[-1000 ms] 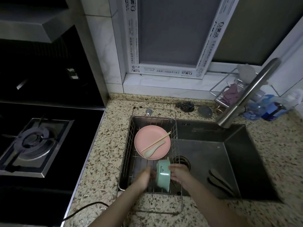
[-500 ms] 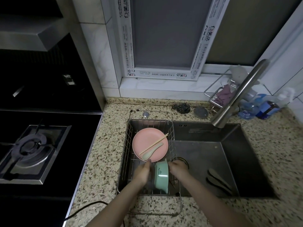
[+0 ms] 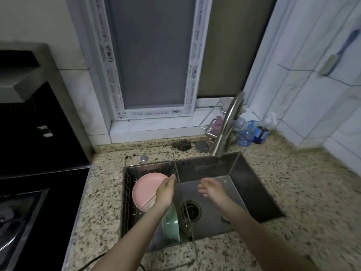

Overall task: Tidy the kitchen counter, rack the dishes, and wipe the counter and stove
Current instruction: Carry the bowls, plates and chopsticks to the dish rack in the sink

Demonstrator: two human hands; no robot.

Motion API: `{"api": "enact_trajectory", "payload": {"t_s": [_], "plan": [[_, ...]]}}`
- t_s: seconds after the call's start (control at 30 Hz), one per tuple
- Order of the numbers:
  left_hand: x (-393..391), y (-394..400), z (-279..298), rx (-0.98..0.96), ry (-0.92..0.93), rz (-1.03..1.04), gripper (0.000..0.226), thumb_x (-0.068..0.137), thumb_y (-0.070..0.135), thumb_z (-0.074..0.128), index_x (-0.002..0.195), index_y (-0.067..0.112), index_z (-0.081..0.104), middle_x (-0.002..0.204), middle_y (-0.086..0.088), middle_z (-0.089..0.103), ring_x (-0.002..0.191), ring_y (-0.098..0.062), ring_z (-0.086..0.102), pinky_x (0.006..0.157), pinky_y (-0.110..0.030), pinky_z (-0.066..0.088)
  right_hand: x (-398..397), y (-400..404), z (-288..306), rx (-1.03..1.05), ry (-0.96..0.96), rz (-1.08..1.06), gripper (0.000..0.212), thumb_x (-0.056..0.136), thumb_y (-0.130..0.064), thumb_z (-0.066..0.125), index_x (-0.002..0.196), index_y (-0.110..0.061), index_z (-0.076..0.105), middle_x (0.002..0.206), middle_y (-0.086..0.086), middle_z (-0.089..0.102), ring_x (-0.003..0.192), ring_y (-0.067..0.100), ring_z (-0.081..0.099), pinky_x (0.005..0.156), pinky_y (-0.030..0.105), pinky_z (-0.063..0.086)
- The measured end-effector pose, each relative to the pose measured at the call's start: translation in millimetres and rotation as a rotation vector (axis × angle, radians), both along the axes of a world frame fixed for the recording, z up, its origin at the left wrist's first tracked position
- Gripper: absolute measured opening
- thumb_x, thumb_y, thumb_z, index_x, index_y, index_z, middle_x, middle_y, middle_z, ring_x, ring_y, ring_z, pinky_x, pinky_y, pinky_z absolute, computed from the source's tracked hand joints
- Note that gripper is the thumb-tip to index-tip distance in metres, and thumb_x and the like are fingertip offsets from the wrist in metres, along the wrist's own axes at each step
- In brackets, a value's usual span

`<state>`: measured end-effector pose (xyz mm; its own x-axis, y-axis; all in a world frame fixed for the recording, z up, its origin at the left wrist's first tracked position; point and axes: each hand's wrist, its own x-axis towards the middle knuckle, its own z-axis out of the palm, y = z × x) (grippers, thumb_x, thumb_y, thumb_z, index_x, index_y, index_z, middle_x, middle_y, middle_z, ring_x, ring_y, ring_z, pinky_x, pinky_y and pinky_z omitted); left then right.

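Note:
A wire dish rack sits in the left part of the steel sink. In it lies a pink plate with a chopstick across it. A mint green bowl stands on its edge at the rack's near end, and no hand touches it. My left hand hovers over the plate, its fingertips drawn loosely together at the rack's right rim wire. My right hand hangs over the sink basin with relaxed fingers and holds nothing.
A curved faucet leans over the sink's back edge. Behind it are a steel scourer, a round lid, a wire caddy with a cloth and blue bottles. The black stove lies at left. A black cable crosses the near counter.
Both hands let go of the green bowl, which now stands on edge in the rack. They rose and moved apart, the left over the plate, the right over the basin. The camera tilted up.

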<state>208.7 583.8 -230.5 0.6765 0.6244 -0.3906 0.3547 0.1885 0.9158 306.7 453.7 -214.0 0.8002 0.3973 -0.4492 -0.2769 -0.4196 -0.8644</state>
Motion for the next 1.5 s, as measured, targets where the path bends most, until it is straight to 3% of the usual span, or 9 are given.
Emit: {"api": "enact_trajectory", "payload": {"t_s": [0.17,0.3,0.5,0.57,0.83,1.13,1.3,1.4,1.5], "plan": [[5.1,-55.9,-2.1,0.008,-0.016,-0.169,0.031,0.096,0.046,0.041,0.084,0.024,0.058,0.102,-0.010,0.064,0.099,-0.029,0.060,0.096,-0.044,0.043,-17.8,-72.3,13.2,0.053,-0.010,-0.199,0.010,0.100,-0.016,0.043,0.101,-0.011,0.052,0.091,0.009,0.062,0.071,0.015,0.062,0.060,0.022,0.043],[9.4,-113.1,-7.5,-0.049,-0.015,-0.320,0.037,0.096,0.046,0.042,0.103,0.016,0.062,0.115,-0.014,0.064,0.109,-0.031,0.059,0.101,-0.042,0.042,-43.8,-147.4,10.4,0.063,-0.010,-0.403,0.014,0.098,-0.009,0.045,0.086,-0.010,0.052,0.074,0.008,0.058,0.042,0.004,0.058,0.044,0.016,0.046],[15.5,-201.8,1.2,-0.069,-0.010,-0.563,0.038,0.098,0.046,0.039,0.107,0.015,0.059,0.119,-0.013,0.062,0.108,-0.030,0.057,0.103,-0.046,0.041,-75.8,-252.2,13.4,0.042,-0.002,-0.605,0.030,0.099,-0.009,0.044,0.079,0.011,0.054,0.061,0.008,0.049,0.042,0.009,0.048,0.042,0.020,0.037],[20.5,-234.5,7.3,-0.079,0.000,-0.632,0.045,0.097,0.047,0.039,0.117,0.011,0.058,0.120,-0.014,0.062,0.114,-0.033,0.056,0.104,-0.047,0.040,-86.0,-286.9,19.2,0.037,-0.028,-0.686,0.023,0.098,-0.015,0.047,0.084,-0.001,0.059,0.067,0.007,0.058,0.054,0.013,0.054,0.048,0.020,0.042],[21.3,-377.9,31.2,-0.082,-0.009,-0.795,0.031,0.097,0.039,0.043,0.078,0.022,0.060,0.092,-0.005,0.064,0.081,-0.022,0.058,0.066,-0.029,0.041,-117.6,-428.9,29.2,0.098,-0.057,-0.918,0.019,0.097,-0.016,0.049,0.096,-0.001,0.061,0.079,0.011,0.065,0.060,0.016,0.060,0.054,0.024,0.048],[13.1,-549.8,7.1,0.061,0.078,-1.012,0.031,0.095,0.038,0.048,0.104,0.014,0.065,0.102,-0.004,0.064,0.098,-0.025,0.061,0.090,-0.037,0.049,-152.1,-602.2,6.4,-0.169,-0.111,-1.002,0.020,0.095,-0.021,0.048,0.086,-0.011,0.062,0.075,0.005,0.066,0.062,0.015,0.060,0.053,0.024,0.047],[7.9,-631.4,-18.6,0.233,0.129,-1.028,0.025,0.095,0.022,0.050,0.080,0.008,0.065,0.089,-0.016,0.064,0.079,-0.026,0.061,0.065,-0.027,0.042,-149.9,-682.2,-16.3,-0.477,-0.181,-0.881,0.018,0.095,-0.026,0.045,0.080,-0.020,0.052,0.078,0.000,0.055,0.067,0.013,0.053,0.055,0.026,0.038],[11.7,-664.8,-31.5,0.309,0.173,-1.030,0.034,0.094,0.022,0.052,0.105,-0.009,0.064,0.108,-0.027,0.064,0.102,-0.038,0.060,0.080,-0.039,0.047,-137.3,-713.8,-29.0,-0.541,-0.200,-0.770,0.011,0.095,-0.025,0.049,0.099,-0.016,0.054,0.083,-0.003,0.051,0.072,0.011,0.050,0.058,0.023,0.037],[16.7,-688.7,-37.4,0.307,0.204,-1.050,0.028,0.092,0.027,0.057,0.102,0.003,0.068,0.107,-0.017,0.068,0.100,-0.031,0.062,0.084,-0.035,0.047,-117.8,-736.6,-37.4,-0.583,-0.210,-0.652,0.032,0.093,-0.027,0.054,0.122,-0.012,0.050,0.106,0.002,0.056,0.085,0.010,0.054,0.066,0.017,0.039]]}}
